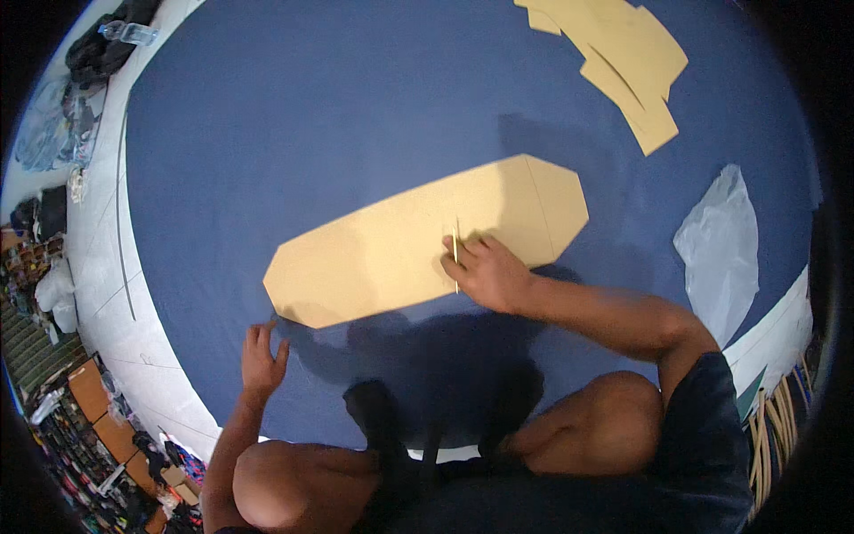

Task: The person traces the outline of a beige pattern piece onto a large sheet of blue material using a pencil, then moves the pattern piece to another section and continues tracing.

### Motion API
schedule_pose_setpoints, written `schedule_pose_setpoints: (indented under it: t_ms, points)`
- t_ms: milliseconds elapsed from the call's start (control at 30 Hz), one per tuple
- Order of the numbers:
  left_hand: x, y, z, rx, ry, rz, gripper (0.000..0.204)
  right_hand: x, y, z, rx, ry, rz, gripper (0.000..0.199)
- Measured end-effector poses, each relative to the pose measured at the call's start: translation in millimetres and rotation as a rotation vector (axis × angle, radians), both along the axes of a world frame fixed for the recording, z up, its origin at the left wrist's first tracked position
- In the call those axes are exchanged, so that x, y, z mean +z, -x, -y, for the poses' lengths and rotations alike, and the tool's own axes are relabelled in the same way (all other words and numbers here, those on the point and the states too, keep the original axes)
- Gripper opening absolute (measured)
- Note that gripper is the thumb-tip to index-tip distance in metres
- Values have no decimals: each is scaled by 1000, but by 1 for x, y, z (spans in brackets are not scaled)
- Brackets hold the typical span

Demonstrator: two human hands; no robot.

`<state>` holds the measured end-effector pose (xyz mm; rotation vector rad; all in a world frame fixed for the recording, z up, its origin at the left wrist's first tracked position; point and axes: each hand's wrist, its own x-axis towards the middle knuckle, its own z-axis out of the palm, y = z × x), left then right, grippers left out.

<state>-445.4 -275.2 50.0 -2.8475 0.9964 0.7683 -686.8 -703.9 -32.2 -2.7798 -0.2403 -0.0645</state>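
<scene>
A long tan card pattern piece with cut-off corners lies flat and slanted on dark blue fabric. A thin line crosses it near its right end. Over its lower right half, my right hand is closed round a thin pale yellow stick; its exact kind is unclear. My left hand rests on the fabric just below the card's lower left corner. Its thumb stands away from the fingers, with nothing seen between them.
More tan card pieces overlap at the far right. A crumpled translucent plastic bag lies at the right. A clear bottle and a dark bag sit beyond the fabric at far left. Several bundled sticks are at lower right.
</scene>
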Motion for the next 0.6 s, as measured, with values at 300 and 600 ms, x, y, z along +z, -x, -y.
schedule_pose_setpoints:
  t_ms: [300,600]
  points:
    - [-26,63,101,-547,31,-148,74,-7,38,1,-165,-161,-18,38]
    - [-71,86,71,-382,276,-84,71,8,104,-51,-319,14,-253,53]
